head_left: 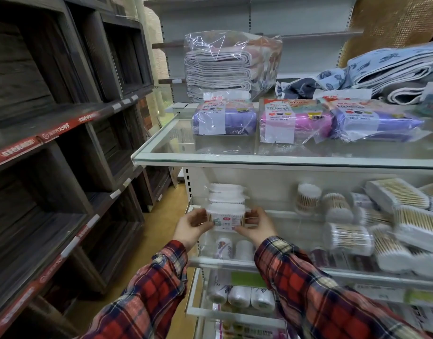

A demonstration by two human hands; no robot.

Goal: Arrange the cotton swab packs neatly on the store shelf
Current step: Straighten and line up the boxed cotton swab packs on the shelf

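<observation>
Held pack: a flat rectangular clear-plastic pack of wooden-stick cotton swabs with a white label [224, 217] sits at centre frame, gripped at both short ends, probably so it stays square while being set in line.
Row behind: matching white swab packs [226, 193] stand one behind another at the left end of the white metal store shelf [281, 212]; the held pack is at the front of this row, seemingly touching the nearest one.
Left hand: the left hand [189, 228] pinches the pack's left end, thumb below and fingers curled over the top edge.
Right hand: the right hand [256, 226] mirrors it on the right end, thumb under the label.
Arms: both red plaid sleeves [308, 285] reach forward from the bottom of the frame, wrists level.
Unsorted stock: round and flat swab packs [386, 231] lie jumbled at right, well apart from the hands.
</observation>
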